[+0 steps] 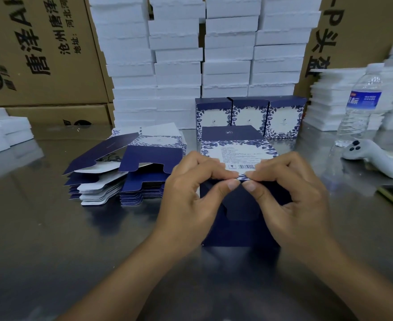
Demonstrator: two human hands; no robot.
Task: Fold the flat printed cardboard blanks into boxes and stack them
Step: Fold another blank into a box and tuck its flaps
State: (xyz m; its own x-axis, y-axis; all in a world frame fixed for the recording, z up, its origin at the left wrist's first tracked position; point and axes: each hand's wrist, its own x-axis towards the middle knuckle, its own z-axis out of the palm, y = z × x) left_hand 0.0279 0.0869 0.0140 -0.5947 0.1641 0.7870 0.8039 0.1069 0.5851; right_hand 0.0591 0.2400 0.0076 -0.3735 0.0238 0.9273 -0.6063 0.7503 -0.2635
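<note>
Left hand [191, 191] and right hand [290, 188] both pinch the half-folded box's [239, 156] barcode panel edge (likely creasing it square).

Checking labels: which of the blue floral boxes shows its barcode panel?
The blue-and-white floral cardboard box pinched by the left hand and right hand; the three folded boxes behind show only framed cream faces.

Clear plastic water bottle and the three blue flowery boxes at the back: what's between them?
In the head view, a stack of white foam pieces stands between the clear plastic water bottle and the three blue-and-white flowery cardboard boxes.
</note>
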